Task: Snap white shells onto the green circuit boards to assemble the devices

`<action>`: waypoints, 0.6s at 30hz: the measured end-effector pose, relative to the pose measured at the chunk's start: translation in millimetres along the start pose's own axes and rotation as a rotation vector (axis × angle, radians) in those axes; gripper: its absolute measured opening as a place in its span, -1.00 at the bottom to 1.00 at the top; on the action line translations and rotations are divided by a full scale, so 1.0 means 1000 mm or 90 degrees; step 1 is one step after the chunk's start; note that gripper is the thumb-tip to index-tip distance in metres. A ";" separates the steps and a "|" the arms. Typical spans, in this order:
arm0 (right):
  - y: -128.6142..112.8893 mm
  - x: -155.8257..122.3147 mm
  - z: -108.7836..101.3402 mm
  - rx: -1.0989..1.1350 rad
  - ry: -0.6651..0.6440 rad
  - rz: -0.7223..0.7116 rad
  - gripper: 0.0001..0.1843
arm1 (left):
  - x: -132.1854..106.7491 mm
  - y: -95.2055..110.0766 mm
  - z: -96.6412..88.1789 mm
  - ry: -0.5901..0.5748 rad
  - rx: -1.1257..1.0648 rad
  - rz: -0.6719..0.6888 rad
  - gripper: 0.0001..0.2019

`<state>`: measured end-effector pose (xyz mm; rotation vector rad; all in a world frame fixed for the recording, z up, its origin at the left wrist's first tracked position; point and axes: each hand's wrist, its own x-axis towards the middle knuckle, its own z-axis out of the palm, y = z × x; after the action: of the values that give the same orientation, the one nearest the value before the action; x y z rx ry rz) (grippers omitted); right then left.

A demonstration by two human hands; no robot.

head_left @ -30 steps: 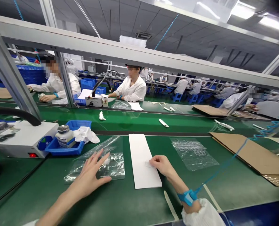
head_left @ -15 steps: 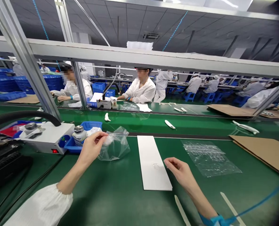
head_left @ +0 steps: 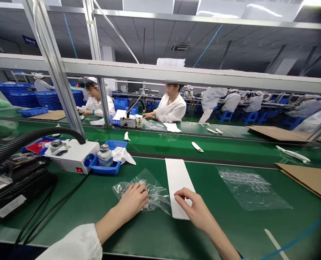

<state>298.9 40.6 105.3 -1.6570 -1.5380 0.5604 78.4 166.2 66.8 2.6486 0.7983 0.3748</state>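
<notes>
lowered since the earlier frame, my left hand curled over the clear bag, bunched beneath it; whether it clamped the film, i could not tell. rightward slip of that film risked disturbing the adjacent white card. my right hand, shifted over the card, kept a narrow pinch, contents unclear.

Bag left of card, second bag right, bottle in tray behind left, cardboard far right
</notes>
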 end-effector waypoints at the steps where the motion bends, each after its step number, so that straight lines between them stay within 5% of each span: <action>1: 0.001 -0.001 0.000 0.000 0.000 0.004 -0.65 | 0.000 0.000 0.004 0.020 0.010 -0.008 -0.76; 5: 0.008 -0.006 0.000 -0.002 0.018 0.013 -0.62 | 0.018 -0.015 -0.005 0.141 0.012 -0.120 -0.75; 10: 0.002 -0.005 -0.003 0.002 0.000 -0.004 -0.66 | 0.059 -0.039 -0.074 0.305 -0.025 -0.210 -0.74; 14: -0.018 0.010 -0.003 0.016 -0.003 -0.056 -0.74 | 0.055 -0.030 -0.126 0.279 -0.039 -0.152 -0.70; 18: -0.037 0.030 0.011 0.040 -0.009 -0.113 -0.79 | 0.019 -0.021 -0.119 0.225 0.002 -0.113 -0.64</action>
<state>272.6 70.6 134.3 -1.4548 -1.6414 0.5199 43.1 223.4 168.8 2.5212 1.1303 0.8063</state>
